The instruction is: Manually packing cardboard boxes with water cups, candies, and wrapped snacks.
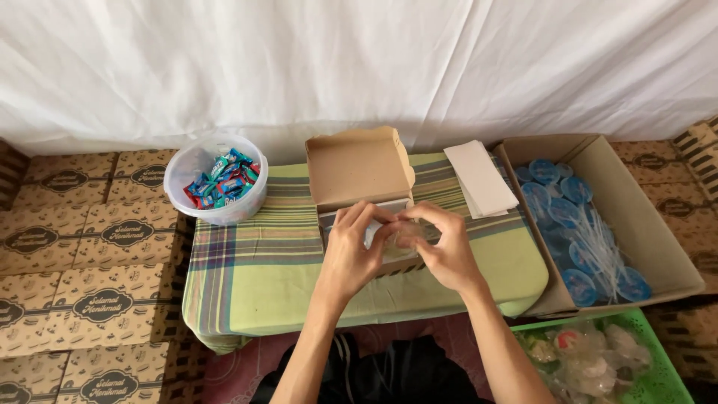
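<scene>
Both hands, left (350,251) and right (445,251), meet over the open brown box (357,166), fingers (372,213) closed on 1 small clear wrapped item (404,236) between the fingertips. Left of the fingers stands a tub (213,211) of blue sweets; right, white sheets (480,178) and a carton (636,217) of blue-lidded cups lie beside the desk (247,262).

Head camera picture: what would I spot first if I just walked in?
Two hands, left hand and right hand, meet over an open cardboard box on a green plaid cloth. Back left sits a white bowl of bright sweets; on the right, a big carton of blue-lidded cups.

Clear item (404,238) blurred between hands
</scene>
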